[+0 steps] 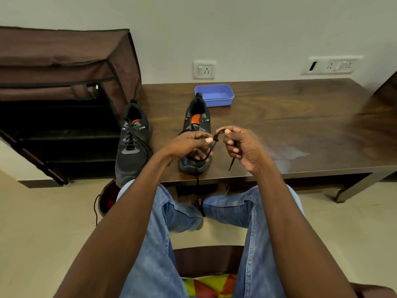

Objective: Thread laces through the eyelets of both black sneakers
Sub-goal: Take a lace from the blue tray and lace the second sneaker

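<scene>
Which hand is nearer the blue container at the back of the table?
Right. The right hand sits in front of the blue container, slightly to its right, pinching the lace. The left hand is further left, over the right sneaker.

Two sneakers on the desk (290, 117), toes at its near edge. Left sneaker (132, 145) at the near left corner, just beside the shoe rack (64, 100), which stands left of the desk. Right sneaker (196, 134) right of it, apart, heel toward the far edge. Container (214, 95) just behind the right sneaker's heel, near the far edge. Left hand (189, 144) and right hand (242, 147) above the right sneaker's toe, lace (216, 138) between them; lace ends hang past the near edge. Another shoe (107, 198) on the floor below the near left corner. Wall sockets (204, 69) behind the desk. Knees before the near edge, chair (206, 261) beneath.
</scene>
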The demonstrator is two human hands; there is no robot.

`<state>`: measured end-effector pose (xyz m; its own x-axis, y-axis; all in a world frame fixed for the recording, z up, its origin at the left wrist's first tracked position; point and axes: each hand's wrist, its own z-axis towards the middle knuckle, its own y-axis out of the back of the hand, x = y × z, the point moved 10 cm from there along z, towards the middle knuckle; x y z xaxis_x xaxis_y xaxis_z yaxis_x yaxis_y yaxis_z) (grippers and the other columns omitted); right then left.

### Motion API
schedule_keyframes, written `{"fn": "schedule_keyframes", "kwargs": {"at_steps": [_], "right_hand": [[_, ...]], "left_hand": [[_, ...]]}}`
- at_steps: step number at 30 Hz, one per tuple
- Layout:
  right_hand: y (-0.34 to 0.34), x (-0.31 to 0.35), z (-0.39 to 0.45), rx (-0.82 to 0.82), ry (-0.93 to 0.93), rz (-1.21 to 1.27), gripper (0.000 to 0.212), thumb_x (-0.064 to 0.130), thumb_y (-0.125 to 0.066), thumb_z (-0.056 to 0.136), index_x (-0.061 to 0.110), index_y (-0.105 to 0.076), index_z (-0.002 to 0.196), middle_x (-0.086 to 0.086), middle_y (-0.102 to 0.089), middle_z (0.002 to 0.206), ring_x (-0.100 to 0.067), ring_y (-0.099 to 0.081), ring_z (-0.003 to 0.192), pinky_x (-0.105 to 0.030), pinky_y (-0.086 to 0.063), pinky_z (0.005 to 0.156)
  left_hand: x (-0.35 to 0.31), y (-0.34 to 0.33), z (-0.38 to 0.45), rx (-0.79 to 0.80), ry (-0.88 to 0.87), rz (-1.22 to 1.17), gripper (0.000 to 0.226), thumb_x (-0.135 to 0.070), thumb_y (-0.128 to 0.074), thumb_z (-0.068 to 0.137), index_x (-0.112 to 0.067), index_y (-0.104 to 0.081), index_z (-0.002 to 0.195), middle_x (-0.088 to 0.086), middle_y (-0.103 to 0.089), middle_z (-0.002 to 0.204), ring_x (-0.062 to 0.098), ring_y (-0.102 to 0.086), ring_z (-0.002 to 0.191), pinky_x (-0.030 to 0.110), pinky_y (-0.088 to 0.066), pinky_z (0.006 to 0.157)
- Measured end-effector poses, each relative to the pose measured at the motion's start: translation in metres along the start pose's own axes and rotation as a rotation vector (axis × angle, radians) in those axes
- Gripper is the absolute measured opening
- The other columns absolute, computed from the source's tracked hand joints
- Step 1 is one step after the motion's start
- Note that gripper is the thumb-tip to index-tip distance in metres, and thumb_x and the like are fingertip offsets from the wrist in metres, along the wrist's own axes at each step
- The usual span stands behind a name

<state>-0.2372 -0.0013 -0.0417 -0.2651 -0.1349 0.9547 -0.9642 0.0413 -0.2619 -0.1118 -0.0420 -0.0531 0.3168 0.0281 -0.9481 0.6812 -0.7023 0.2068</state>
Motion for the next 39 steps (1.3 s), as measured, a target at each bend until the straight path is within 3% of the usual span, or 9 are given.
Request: {"fn": "schedule_keyframes", "kwargs": {"at_steps": [7,16,22,27,30,32,35,37,39], "right_hand": [[0.009,-0.001,0.011,-0.109,-0.006,-0.065,0.019,0.009,-0.048,0.099,0.006,-0.066,0.092,0.004,-0.041,0.057,-0.006,-0.026,0.041,-0.019,-0.016,0.035],[0.035,-0.001,0.004,-0.388,0.05,0.034,0.02,0.004,-0.049,0.098,0.005,-0.065,0.086,0.005,-0.039,0.051,-0.004,-0.026,0.037,-0.017,-0.017,0.033],[0.053,0.0,-0.002,-0.519,0.074,0.128,0.021,0.004,-0.047,0.1,0.006,-0.063,0.086,0.007,-0.041,0.049,-0.002,-0.027,0.035,-0.017,-0.018,0.033],[0.091,-0.014,-0.017,-0.79,-0.029,0.301,0.022,0.002,-0.047,0.093,0.009,-0.062,0.078,0.002,-0.04,0.057,-0.005,-0.029,0.036,-0.019,-0.021,0.033],[0.089,-0.018,-0.014,-0.675,-0.161,0.06,0.023,0.009,-0.046,0.09,0.011,-0.059,0.072,0.005,-0.04,0.051,-0.007,-0.028,0.037,-0.021,-0.021,0.034],[0.066,-0.025,-0.004,-0.411,-0.328,-0.334,0.024,0.014,-0.048,0.09,0.01,-0.062,0.071,0.005,-0.047,0.05,-0.008,-0.036,0.041,-0.021,-0.027,0.039],[0.03,-0.047,-0.001,0.03,-0.516,-1.02,0.024,0.012,-0.053,0.095,-0.001,-0.072,0.101,-0.009,-0.067,0.087,-0.02,-0.06,0.077,-0.028,-0.044,0.064],[0.02,-0.04,0.006,-0.034,-0.394,-1.112,0.026,0.005,-0.051,0.097,-0.005,-0.069,0.113,-0.017,-0.068,0.113,-0.028,-0.06,0.1,-0.032,-0.045,0.079],[0.027,-0.034,0.009,-0.202,-0.303,-0.906,0.022,0.002,-0.053,0.095,-0.007,-0.069,0.107,-0.02,-0.069,0.113,-0.026,-0.059,0.096,-0.032,-0.043,0.077]], "left_hand": [[0.0,0.012,0.0,-0.078,-0.027,-0.016,0.014,-0.017,-0.064,0.096,-0.005,-0.069,0.091,0.0,-0.05,0.06,0.008,-0.043,0.049,0.016,-0.038,0.048],[0.0,0.029,0.0,-0.167,-0.037,-0.02,0.02,-0.019,-0.059,0.099,0.0,-0.063,0.104,-0.006,-0.049,0.06,0.003,-0.04,0.048,0.012,-0.029,0.044],[0.004,0.032,-0.003,-0.144,-0.018,-0.026,0.012,-0.019,-0.06,0.098,-0.01,-0.065,0.092,-0.007,-0.048,0.058,0.004,-0.038,0.049,0.014,-0.028,0.044],[0.001,0.047,-0.01,-0.191,-0.08,-0.15,0.018,-0.015,-0.057,0.1,-0.013,-0.065,0.084,-0.005,-0.05,0.061,0.005,-0.037,0.049,0.016,-0.027,0.046],[0.0,0.049,-0.012,-0.191,-0.11,-0.133,0.018,-0.017,-0.056,0.1,-0.013,-0.066,0.085,-0.004,-0.048,0.062,0.007,-0.037,0.051,0.021,-0.026,0.049],[-0.003,0.045,-0.013,-0.159,-0.132,-0.116,0.017,-0.019,-0.059,0.098,-0.013,-0.07,0.087,-0.002,-0.053,0.066,0.008,-0.044,0.055,0.022,-0.031,0.052],[-0.002,0.014,-0.015,0.084,-0.101,-0.188,0.02,-0.016,-0.065,0.092,0.0,-0.073,0.101,0.008,-0.071,0.089,0.014,-0.064,0.079,0.022,-0.05,0.068],[-0.003,-0.002,-0.015,0.166,-0.096,-0.148,0.029,-0.015,-0.065,0.092,0.011,-0.068,0.105,0.014,-0.072,0.102,0.018,-0.066,0.091,0.023,-0.052,0.079],[-0.016,0.008,-0.013,0.003,-0.195,-0.105,0.025,-0.017,-0.062,0.095,0.007,-0.071,0.095,0.016,-0.073,0.1,0.021,-0.069,0.093,0.024,-0.053,0.081]]}}
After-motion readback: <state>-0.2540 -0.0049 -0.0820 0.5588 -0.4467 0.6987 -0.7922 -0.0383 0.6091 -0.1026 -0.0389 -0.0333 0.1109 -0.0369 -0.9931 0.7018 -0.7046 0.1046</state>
